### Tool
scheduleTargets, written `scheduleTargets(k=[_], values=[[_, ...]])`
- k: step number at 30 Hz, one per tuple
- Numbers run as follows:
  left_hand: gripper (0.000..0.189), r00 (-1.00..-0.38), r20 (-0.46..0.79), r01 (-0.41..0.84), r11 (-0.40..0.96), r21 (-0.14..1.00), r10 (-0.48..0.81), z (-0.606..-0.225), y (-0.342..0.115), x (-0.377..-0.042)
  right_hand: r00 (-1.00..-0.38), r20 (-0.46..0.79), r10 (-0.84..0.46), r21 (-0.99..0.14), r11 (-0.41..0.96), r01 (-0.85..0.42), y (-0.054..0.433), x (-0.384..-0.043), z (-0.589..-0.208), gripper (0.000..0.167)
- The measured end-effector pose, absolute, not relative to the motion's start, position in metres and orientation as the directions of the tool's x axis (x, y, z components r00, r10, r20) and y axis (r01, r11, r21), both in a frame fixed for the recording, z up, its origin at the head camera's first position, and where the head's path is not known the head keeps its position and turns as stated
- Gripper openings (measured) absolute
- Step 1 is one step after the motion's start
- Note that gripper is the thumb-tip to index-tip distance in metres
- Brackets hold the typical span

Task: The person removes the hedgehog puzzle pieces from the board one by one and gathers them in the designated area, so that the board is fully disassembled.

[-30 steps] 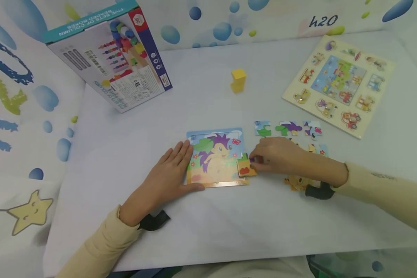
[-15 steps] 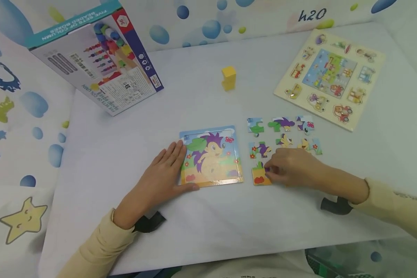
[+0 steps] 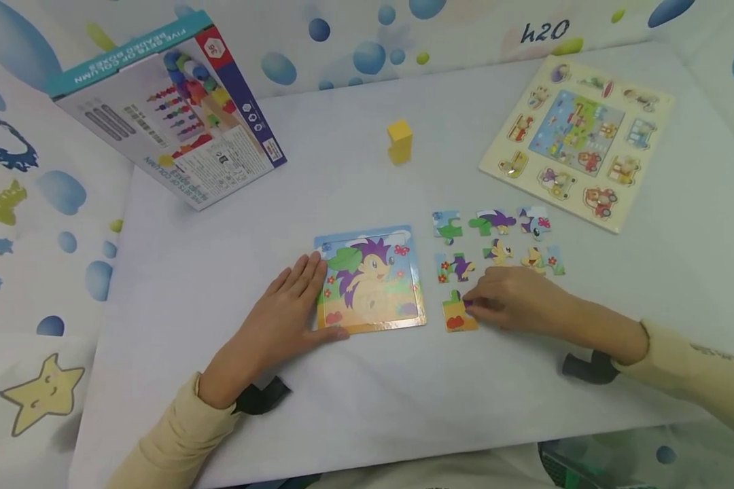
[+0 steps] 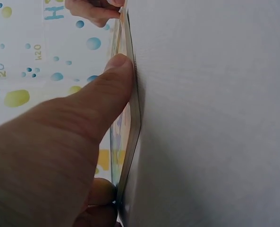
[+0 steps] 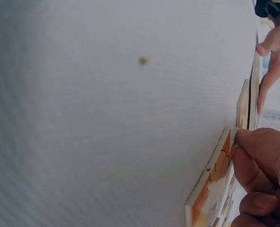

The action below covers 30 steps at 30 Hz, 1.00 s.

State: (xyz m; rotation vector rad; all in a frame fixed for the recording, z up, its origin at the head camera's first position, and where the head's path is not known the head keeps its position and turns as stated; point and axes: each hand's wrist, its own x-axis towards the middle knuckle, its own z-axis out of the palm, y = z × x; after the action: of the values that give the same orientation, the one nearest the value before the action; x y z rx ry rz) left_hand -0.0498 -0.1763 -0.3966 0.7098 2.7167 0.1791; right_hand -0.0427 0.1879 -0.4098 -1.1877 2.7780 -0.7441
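Note:
A square puzzle board [image 3: 372, 278] printed with a purple-haired hedgehog lies on the white table. My left hand [image 3: 279, 309] rests along its left side, fingers straight, the thumb at the lower edge; the left wrist view shows that thumb [image 4: 114, 78] against the board's rim. To the right of the board, my right hand [image 3: 520, 299] pinches the right end of a puzzle piece [image 3: 457, 319] with red and orange on it. In the right wrist view the thumb and index fingertips of the right hand [image 5: 262, 170] meet at this piece [image 5: 242, 106].
Several loose puzzle pieces [image 3: 498, 251] lie in rows beyond the right hand, some partly hidden by it. Farther back are a yellow block [image 3: 400, 142], a wooden puzzle board [image 3: 578, 142] with vehicle pictures, and a large bead-toy box [image 3: 171, 112] at the left.
My right hand has moved the red and orange piece rightward, from over the board's lower right corner to the table beside it. The left hand stays at the board. The head view has shifted slightly.

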Motion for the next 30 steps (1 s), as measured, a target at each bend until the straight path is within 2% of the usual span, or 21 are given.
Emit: scheduleTargets(k=[5,19,25,30], values=[[0.112,-0.828,-0.291,0.436,0.877,0.202,0.479,-0.397,-0.178,-0.045,-0.714,0.106,-0.692,-0.484,0.592,-0.645,0.188,-0.042,-0.411,0.015],[0.112,-0.846,-0.274,0.414,0.887,0.204,0.458,-0.401,-0.185,-0.033,-0.673,0.116,-0.731,-0.525,0.53,-0.666,0.181,-0.047,-0.417,0.01],[0.112,-0.85,-0.257,0.41,0.884,0.226,0.46,-0.405,-0.184,-0.033,-0.691,0.051,-0.721,-0.541,0.561,-0.626,0.175,-0.045,-0.42,0.006],[0.113,-0.844,-0.298,0.386,0.89,0.242,0.446,-0.411,-0.184,-0.031,-0.708,-0.031,-0.706,-0.584,0.588,-0.56,0.171,-0.041,-0.428,0.006]])
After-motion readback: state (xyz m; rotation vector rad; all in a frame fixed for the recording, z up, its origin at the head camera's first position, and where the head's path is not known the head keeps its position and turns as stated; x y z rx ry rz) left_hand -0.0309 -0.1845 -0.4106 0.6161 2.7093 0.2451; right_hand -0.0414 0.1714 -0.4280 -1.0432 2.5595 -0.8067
